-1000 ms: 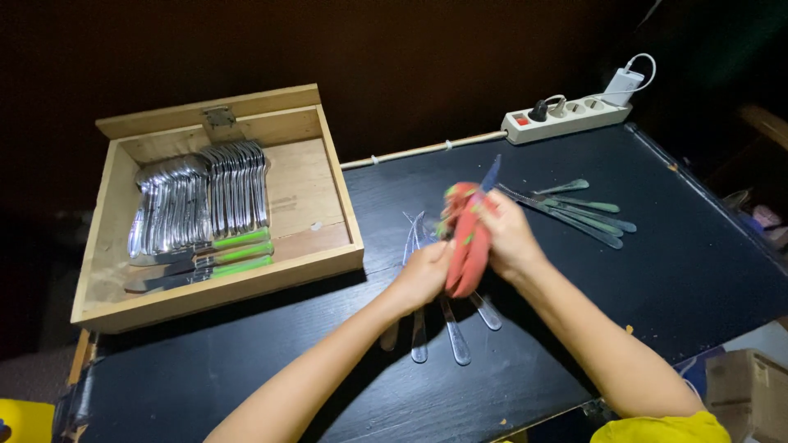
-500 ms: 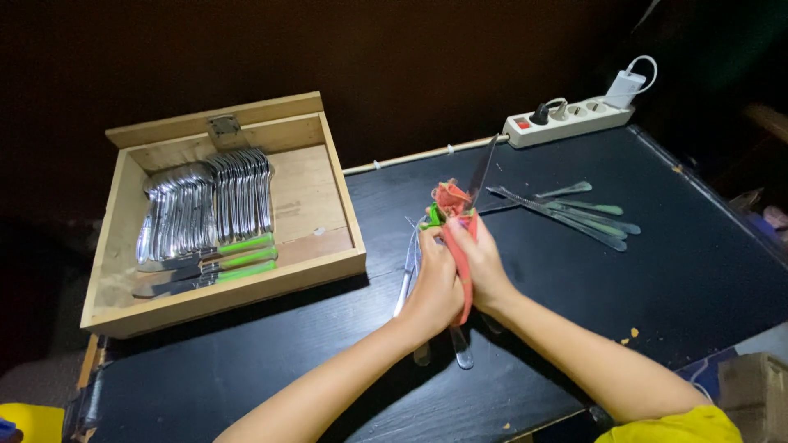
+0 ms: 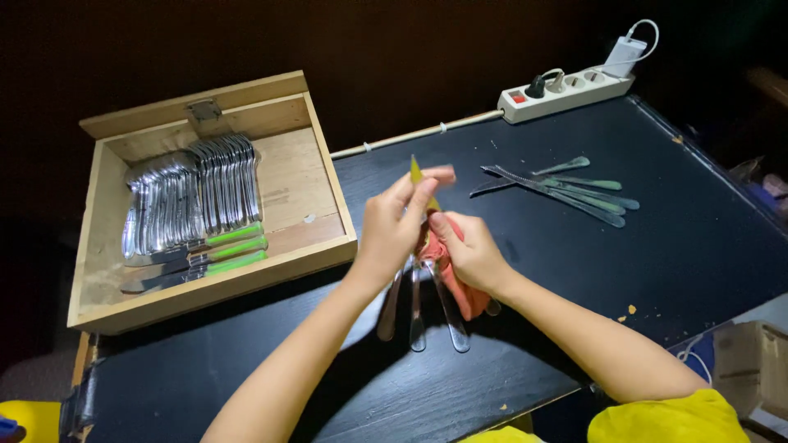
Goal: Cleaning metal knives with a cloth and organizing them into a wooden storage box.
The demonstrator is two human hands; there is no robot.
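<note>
1. The left hand pinches a green-handled knife between thumb and fingers, closed on the handle end, whose green tip rises above the fingertips.
2. The right hand is clenched on a red cloth bunched around the lower part of the knife; the cloth hangs from the palm down toward the tabletop.
3. The knife stands nearly upright above the middle of the black table, its long axis running from the cloth up and slightly away from the person. The green end points up; the blade is hidden inside the cloth and behind the hands, so its tip cannot be seen.
4. Under the hands, several steel utensils lie flat, their rounded handle ends fanning toward the person.
5. To the right, well apart from the hands, a loose group of table knives lies on the table, with long axes running left to right and pale handles to the right.
6. To the left, a wooden box sits on the table edge. It holds two rows of stacked spoons and, in front of them, three knives with green handles lying parallel, handles pointing right.
7. At the far edge, a white power strip with a charger plugged in lies beside a thin wooden rod.
</note>
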